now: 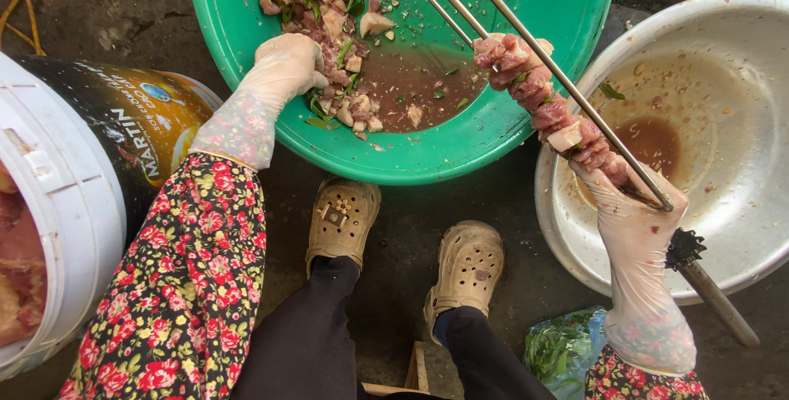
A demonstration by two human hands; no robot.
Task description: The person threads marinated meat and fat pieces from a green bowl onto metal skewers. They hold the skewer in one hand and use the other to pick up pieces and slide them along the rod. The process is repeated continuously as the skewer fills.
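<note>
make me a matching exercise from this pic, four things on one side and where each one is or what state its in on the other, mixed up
Things:
1. left hand
2. right hand
3. metal bowl
4. white bucket

Places or states:
A. at the far left edge, beside the flowered sleeve
B. gloved, gripping the skewer loaded with meat
C. gloved, reaching into the meat pieces in the green basin
D. on the right, with only a little brown marinade in it

Pairs: 1-C, 2-B, 3-D, 4-A
</note>
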